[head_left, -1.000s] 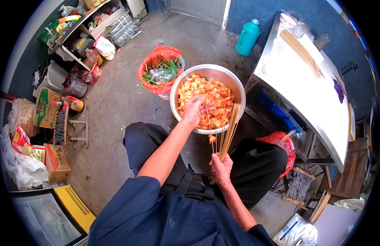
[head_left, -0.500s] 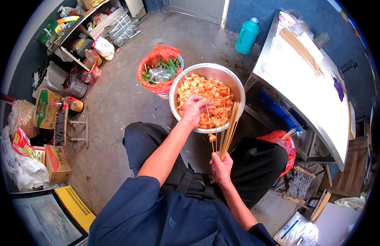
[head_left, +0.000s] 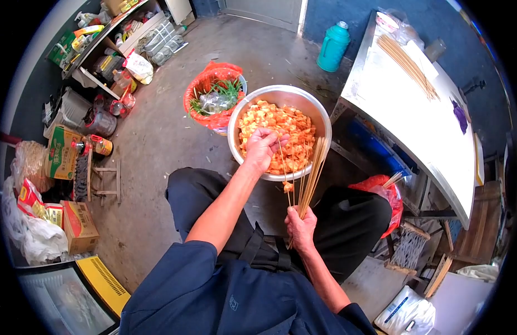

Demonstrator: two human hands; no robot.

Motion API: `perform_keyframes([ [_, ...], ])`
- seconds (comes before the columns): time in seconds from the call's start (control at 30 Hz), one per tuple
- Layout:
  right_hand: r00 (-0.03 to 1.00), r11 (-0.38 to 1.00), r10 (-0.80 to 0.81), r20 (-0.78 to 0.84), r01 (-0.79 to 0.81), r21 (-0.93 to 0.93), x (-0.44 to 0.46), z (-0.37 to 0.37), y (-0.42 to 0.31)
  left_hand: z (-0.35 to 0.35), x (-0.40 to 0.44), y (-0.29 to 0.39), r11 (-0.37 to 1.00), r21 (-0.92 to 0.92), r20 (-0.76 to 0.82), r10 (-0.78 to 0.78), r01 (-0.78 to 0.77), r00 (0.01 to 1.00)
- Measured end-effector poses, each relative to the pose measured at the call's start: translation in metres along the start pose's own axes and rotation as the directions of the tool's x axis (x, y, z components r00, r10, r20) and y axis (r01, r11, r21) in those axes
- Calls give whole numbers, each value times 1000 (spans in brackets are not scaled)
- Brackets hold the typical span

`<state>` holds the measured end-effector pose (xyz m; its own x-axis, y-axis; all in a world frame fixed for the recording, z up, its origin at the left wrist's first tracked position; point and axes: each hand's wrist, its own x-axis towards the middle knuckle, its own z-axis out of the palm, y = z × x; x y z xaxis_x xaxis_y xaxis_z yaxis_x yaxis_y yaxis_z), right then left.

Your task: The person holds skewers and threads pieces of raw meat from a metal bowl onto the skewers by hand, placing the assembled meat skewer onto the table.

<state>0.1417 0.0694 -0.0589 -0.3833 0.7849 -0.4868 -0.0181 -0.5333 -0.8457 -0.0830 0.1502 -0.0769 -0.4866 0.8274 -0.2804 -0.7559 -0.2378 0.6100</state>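
Note:
A wide metal bowl holds many small orange-coated chunks. My left hand is over the bowl's near left part, its fingers pinched at the upper end of a thin stick; whether a chunk is between the fingertips is too small to tell. Below the bowl, my right hand is closed around a bundle of thin wooden skewers, which fan upward over the bowl's near right rim. One orange chunk sits partway along a skewer, between my two hands.
Left of the bowl stands a red-lined bucket with greens. A teal flask is on the floor beyond. At right, a white table bears more skewers. A red bag is beside my right knee. Shelves and boxes line the left.
The view has shifted slightly, so the bowl and bucket appear a little further left and up. Both hands keep nearly the same pose, and the chunk remains on the skewer.

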Motion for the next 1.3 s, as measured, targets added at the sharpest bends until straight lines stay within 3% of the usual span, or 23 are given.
perform_keyframes([
  [0.17, 1000, 1000, 2, -7, -2, -15, 1, -2, 3, -5, 2, -2, 992, 122, 77, 34, -43, 996],
  [0.5, 999, 998, -42, -29, 40, -55, -1, -4, 10, -2, -2, -4, 983, 176, 47, 36, -43, 998],
  [0.67, 997, 996, -66, -47, 62, -71, -2, -3, 13, -5, -3, -6, 956, 288, 56, 34, -49, 998],
  [0.83, 991, 989, -114, -67, 106, -107, -1, 2, 1, -3, -3, -7, 971, 234, -6, 61, -58, 998],
  [1.0, 995, 992, -90, -38, 87, -87, -2, -2, 18, 0, -10, -9, 951, 306, 42, 33, -44, 999],
  [1.3, 992, 995, -89, -90, 84, -63, -9, 2, 21, 2, -13, -16, 943, 329, -18, 56, -47, 998],
])
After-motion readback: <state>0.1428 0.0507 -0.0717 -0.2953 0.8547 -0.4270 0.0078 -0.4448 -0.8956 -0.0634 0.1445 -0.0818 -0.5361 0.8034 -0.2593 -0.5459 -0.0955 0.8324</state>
